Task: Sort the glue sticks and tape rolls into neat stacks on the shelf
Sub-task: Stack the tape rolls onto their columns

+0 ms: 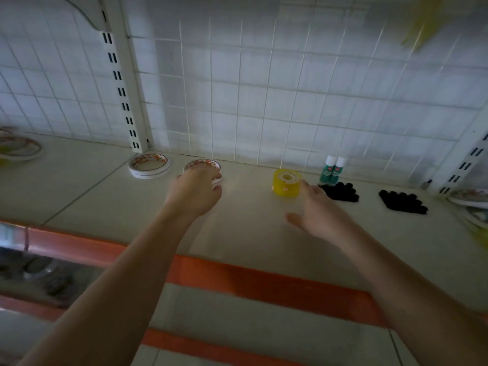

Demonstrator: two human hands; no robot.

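- Shelf (pixel 253 233) of pale board runs across the view, with an orange strip along its front edge and a white wire grid panel (pixel 264 88) standing behind it.
- The left hand (pixel 194 192) reaches forward with its fingers curled over the near edge of a flat tape roll (pixel 202 165); the fingertips are hidden behind the hand, so how firmly they grip cannot be told.
- That roll lies flat near the back of the shelf, its inner ring printed in orange and white.
- A second stack of white tape rolls (pixel 149 165) sits just to its left, by the foot of a slotted white upright (pixel 124 96).
- The right hand (pixel 318 211) hovers low over the shelf, fingers straight and loosely spread, thumb held out to the left; its fingertips lie just beside a yellow tape roll (pixel 286 182) and hold nothing.
- The yellow roll lies flat on the shelf, between the two hands and well apart from the white rolls.
- Two glue sticks (pixel 332 171) with white caps and green bodies stand upright against the grid, touching each other, just right of the yellow roll.
- Two clusters of black round items lie on the shelf: one (pixel 342 192) beside the right fingertips, the other (pixel 402 203) further right; what they are is unclear.
- More flat rolls (pixel 19 149) rest at the far left edge, and others (pixel 470 199) at the far right.
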